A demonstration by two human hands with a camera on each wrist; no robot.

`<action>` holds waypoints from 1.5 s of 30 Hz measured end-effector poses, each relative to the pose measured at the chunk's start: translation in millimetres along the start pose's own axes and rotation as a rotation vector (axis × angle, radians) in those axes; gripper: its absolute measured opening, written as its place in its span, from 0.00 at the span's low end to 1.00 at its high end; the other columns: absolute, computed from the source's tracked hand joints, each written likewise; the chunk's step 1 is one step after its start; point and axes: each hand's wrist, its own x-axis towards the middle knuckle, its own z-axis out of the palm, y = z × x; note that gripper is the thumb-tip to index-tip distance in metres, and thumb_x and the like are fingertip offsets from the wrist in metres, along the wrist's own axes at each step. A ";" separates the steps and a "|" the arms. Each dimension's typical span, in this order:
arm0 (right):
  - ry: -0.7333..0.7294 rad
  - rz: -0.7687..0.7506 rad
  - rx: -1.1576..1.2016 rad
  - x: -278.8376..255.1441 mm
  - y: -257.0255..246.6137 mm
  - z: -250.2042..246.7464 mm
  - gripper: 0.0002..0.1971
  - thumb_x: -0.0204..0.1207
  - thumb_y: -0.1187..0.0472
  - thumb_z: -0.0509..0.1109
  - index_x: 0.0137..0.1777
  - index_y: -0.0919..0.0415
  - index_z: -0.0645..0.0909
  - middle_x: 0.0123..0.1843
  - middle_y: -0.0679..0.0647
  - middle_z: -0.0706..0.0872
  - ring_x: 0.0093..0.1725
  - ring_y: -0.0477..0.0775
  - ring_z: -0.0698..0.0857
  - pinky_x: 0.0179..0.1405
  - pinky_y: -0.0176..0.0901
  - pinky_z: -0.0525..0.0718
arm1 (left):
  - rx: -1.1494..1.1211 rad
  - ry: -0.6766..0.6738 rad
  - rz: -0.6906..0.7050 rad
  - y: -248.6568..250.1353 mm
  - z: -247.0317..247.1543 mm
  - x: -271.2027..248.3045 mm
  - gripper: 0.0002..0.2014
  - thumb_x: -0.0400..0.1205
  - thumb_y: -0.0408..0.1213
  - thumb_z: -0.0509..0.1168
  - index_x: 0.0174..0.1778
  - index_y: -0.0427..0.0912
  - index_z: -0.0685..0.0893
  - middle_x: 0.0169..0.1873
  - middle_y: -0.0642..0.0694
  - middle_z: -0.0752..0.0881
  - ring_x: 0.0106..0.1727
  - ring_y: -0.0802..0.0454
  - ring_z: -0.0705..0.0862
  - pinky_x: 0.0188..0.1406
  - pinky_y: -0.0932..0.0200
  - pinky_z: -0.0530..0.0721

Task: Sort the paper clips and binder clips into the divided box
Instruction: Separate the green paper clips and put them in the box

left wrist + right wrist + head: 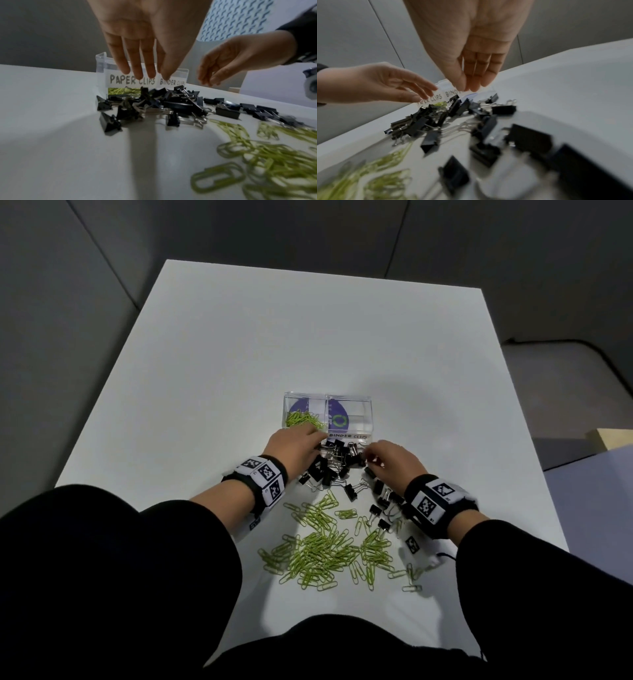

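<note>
A clear divided box (356, 398) stands mid-table, labelled PAPER CLIPS (118, 79) on the left and BINDER CLIPS on the right. Green paper clips (303, 418) lie in its left compartment; the right one shows no clips. Black binder clips (332, 465) are heaped just in front of the box. A large scatter of green paper clips (325, 546) lies nearer me. My left hand (317, 437) hovers over the heap with straight fingers (137, 65), holding nothing. My right hand (371, 455) hangs over the heap's right side, fingertips (476, 82) close together, empty.
The white table (239, 354) stretches far beyond the box, with edges at left and right. More binder clips (383, 508) trail under my right wrist. A beige block (609, 436) and a dark cable (599, 361) lie off the table at right.
</note>
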 end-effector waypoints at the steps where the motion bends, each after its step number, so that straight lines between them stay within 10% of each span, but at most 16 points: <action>1: -0.017 0.018 -0.050 -6.1 6.2 -1.9 0.10 0.79 0.64 0.63 0.59 0.59 0.80 0.58 0.55 0.84 0.57 0.57 0.82 0.52 0.46 0.79 | 0.002 0.022 0.030 3.0 -1.2 -1.6 0.19 0.83 0.34 0.59 0.71 0.44 0.76 0.62 0.43 0.83 0.60 0.43 0.82 0.54 0.51 0.83; 15: -0.081 0.229 -0.170 -115.0 46.2 33.0 0.13 0.81 0.61 0.59 0.62 0.62 0.76 0.59 0.58 0.79 0.57 0.60 0.79 0.55 0.49 0.80 | 0.335 -0.418 0.675 95.1 39.3 -6.1 0.19 0.83 0.36 0.61 0.70 0.43 0.76 0.61 0.40 0.79 0.57 0.43 0.83 0.51 0.47 0.88; 24: -0.035 0.061 -0.113 -120.4 13.9 50.2 0.18 0.82 0.60 0.58 0.71 0.60 0.73 0.69 0.57 0.76 0.66 0.58 0.75 0.61 0.50 0.80 | 0.328 -0.311 0.424 65.2 28.8 -22.4 0.24 0.84 0.43 0.58 0.76 0.45 0.66 0.72 0.44 0.72 0.68 0.46 0.76 0.63 0.52 0.82; 29: -0.089 0.291 -0.064 -140.4 31.5 30.6 0.21 0.78 0.53 0.64 0.69 0.57 0.69 0.66 0.56 0.75 0.61 0.56 0.79 0.56 0.47 0.79 | 0.248 -0.276 0.285 28.9 22.5 -66.0 0.19 0.85 0.42 0.53 0.73 0.46 0.71 0.66 0.47 0.76 0.62 0.50 0.78 0.51 0.57 0.81; 35: -0.263 0.356 -0.009 -161.8 34.6 43.6 0.21 0.71 0.57 0.73 0.60 0.61 0.70 0.53 0.55 0.75 0.48 0.56 0.79 0.48 0.44 0.78 | 0.177 -0.448 0.156 2.0 27.2 -114.1 0.38 0.76 0.61 0.63 0.79 0.49 0.61 0.73 0.48 0.67 0.70 0.50 0.72 0.63 0.56 0.78; 45: -0.160 0.212 0.052 -119.7 -13.1 65.3 0.15 0.77 0.65 0.67 0.64 0.64 0.75 0.63 0.61 0.79 0.59 0.59 0.81 0.58 0.45 0.79 | -0.070 -0.398 0.026 23.5 43.5 -116.7 0.25 0.82 0.45 0.63 0.74 0.44 0.69 0.67 0.43 0.71 0.60 0.47 0.79 0.60 0.58 0.78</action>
